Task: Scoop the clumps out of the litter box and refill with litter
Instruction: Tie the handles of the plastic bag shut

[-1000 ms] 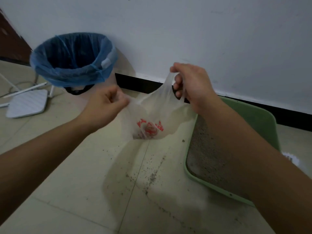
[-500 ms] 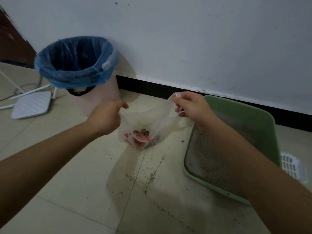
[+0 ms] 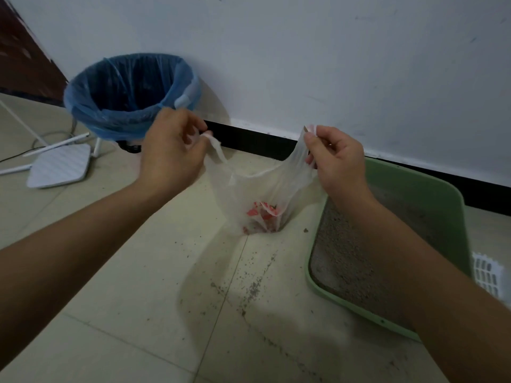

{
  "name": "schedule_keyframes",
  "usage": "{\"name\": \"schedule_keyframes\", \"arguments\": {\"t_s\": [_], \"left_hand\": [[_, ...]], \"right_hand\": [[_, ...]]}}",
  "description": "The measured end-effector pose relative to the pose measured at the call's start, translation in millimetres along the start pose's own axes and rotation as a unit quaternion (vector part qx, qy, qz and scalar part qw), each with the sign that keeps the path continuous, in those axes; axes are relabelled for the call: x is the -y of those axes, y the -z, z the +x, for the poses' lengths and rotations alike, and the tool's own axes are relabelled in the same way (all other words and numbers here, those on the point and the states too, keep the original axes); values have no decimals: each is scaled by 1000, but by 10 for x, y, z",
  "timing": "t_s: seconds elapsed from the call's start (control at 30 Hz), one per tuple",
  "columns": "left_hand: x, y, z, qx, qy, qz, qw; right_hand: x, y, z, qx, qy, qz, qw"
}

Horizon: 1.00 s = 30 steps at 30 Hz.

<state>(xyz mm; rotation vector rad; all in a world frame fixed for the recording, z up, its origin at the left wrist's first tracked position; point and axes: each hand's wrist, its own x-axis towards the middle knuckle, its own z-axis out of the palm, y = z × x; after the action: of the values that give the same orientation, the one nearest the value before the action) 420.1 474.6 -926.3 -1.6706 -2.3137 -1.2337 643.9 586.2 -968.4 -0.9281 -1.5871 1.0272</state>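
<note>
— So, both hands are on that bag (image 3: pixel 257 194). Left hand (image 3: pixel 171 153) has one handle pinched between thumb and fingers, right hand (image 3: pixel 336 158) pinches the other, and the bag hangs between them just above the floor (image 3: pixel 138 272), beside the box (image 3: pixel 431 194).

— Tying it off, I'd guess, or getting ready to drop it in the bin (image 3: pixel 130 89). If it's a knot, I'd bring the two handles together high and keep the weight hanging straight down, so nothing tips out of the mouth.

— Agreed. That film looks thin; I'd pull gently rather than stretch it. And cross the handles well above the load, not down near it.

— The bin's close by on the left, against the wall, liner open. A short carry, held low, should be enough.

— Can you see what's in the bag?

— Not well. Something dark at the bottom behind the red print; clumps, I'd suppose, but the plastic is cloudy.

— And the box?

— Right forearm covers much of it. I see grey litter (image 3: pixel 345 252) in the near part, grains scattered on the floor, and a white slotted thing (image 3: pixel 488 275) cut off at the right edge. Might be the scoop; can't say.

— Any fresh litter about?

— None that I can see from here.
</note>
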Motion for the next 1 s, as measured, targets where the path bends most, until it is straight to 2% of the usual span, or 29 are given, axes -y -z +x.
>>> {"name": "schedule_keyframes", "arguments": {"t_s": [0.07, 0.1, 0.17, 0.2, 0.23, 0.33, 0.43, 0.53, 0.6, 0.67, 0.77, 0.9, 1.0], "left_hand": [[-11, -71, 15, 16, 112, -96, 989], [4, -115, 15, 48, 188, -163, 967], [37, -173, 0, 98, 316, -304, 894], [64, -205, -26, 95, 339, -343, 871], [86, -242, -62, 81, 334, -349, 872], [172, -335, -242, 22, 220, -237, 946], [232, -413, -472, 64, 142, -136, 978], [260, -586, -625, 162, 111, -28, 980], [241, -721, -663, 210, 99, -6, 973], [210, -809, -669, 214, 82, -31, 973], [223, -853, -731, 160, 24, -79, 984], [420, -847, -909, 177, -130, -48, 975], [560, -791, -975, 195, -170, -20, 966]], "right_hand": [[-46, 6, 8, 0, 10, -7, 1000], [-86, 6, 12, 4, 10, -14, 1000], [-186, 13, 13, 14, -3, -39, 999], [-250, 21, 7, 17, -16, -51, 998], [-318, 30, -4, 19, -32, -60, 998], [-484, 57, -111, 40, -82, -93, 992], [-639, 78, -284, 95, -76, -111, 986], [-789, 134, -436, 160, -37, -168, 972], [-893, 202, -475, 208, -9, -249, 946], [-967, 272, -488, 260, 17, -333, 906], [-1038, 328, -479, 301, 27, -403, 864], [-1077, 296, -423, 305, 0, -403, 863], [-1114, 287, -371, 315, -13, -395, 863]]}}
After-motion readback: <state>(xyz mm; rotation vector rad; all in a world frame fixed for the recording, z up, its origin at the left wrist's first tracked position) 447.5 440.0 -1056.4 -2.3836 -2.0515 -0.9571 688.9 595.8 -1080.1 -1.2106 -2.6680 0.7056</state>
